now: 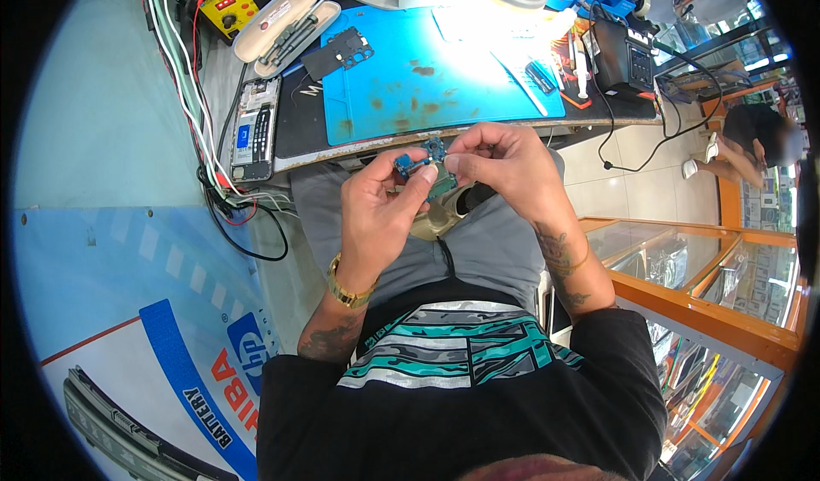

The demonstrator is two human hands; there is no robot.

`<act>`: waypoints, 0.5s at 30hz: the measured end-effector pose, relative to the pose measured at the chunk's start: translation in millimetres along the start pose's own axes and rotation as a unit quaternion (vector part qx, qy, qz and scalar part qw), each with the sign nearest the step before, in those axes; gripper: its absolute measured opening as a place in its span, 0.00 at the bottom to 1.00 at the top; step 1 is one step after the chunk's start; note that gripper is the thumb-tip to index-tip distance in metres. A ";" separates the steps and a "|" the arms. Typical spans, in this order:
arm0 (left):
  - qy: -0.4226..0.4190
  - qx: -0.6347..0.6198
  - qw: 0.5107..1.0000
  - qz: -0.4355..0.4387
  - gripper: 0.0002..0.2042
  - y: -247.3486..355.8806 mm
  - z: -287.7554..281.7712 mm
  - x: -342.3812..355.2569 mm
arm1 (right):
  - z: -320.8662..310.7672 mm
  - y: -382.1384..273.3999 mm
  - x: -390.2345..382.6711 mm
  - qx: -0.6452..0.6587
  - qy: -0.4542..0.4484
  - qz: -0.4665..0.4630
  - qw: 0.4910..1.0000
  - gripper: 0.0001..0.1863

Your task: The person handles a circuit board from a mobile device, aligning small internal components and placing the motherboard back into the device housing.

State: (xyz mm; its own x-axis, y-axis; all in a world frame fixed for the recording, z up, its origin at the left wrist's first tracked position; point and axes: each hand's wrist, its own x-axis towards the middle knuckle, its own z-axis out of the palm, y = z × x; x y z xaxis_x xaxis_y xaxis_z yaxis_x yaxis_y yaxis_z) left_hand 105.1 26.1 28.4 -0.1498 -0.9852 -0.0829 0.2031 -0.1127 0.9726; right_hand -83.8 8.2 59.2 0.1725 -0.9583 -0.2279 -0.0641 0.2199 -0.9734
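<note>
I hold a small blue circuit board (pixel 434 148), with a greenish part below it, above my lap near the bench's front edge. My left hand (pixel 379 209) is closed on the board's left side, thumb raised against it. My right hand (pixel 504 173) pinches its right side with thumb and forefinger. Some of the board is hidden behind my fingers. Just beyond lies a blue work mat (pixel 384 79) with brown stains; an opened phone (pixel 254 131) lies at its left.
A tool case (pixel 278 37), dark phone part (pixel 337 54), yellow device (pixel 229 9), cables, syringes and black box (pixel 622 62) surround the mat, under a bright lamp. Display cabinets (pixel 709 284) stand at right; another person (pixel 743 139) is crouched or seated beyond them.
</note>
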 end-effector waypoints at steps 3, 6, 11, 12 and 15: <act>0.004 0.017 1.000 0.012 0.10 3.5 0.9 -2.7 | 1.3 -2.7 -2.0 -0.005 -0.003 -0.002 1.000 0.08; -0.020 0.050 0.998 0.019 0.11 5.1 -4.2 -5.6 | 2.5 -6.1 -4.8 -0.015 -0.004 0.000 1.000 0.08; -0.050 0.063 0.997 0.019 0.11 7.1 -11.1 -7.4 | 7.1 -2.3 -11.7 -0.002 0.007 -0.042 0.999 0.07; -0.060 0.061 0.996 0.023 0.11 8.0 -12.2 -8.1 | 7.8 -1.7 -12.4 -0.009 0.007 -0.059 0.998 0.07; -0.083 0.039 0.995 0.024 0.11 8.9 -16.5 -8.4 | 6.7 -0.2 -14.0 -0.024 -0.009 -0.071 0.997 0.07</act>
State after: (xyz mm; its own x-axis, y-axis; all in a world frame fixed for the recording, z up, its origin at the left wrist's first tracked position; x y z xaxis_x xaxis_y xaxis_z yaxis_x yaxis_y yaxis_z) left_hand 124.2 31.3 34.2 -0.3013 -0.9535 -0.0052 0.1387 -0.0492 0.9891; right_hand -79.6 22.9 62.4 0.2007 -0.9756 -0.0887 -0.0855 0.0727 -0.9937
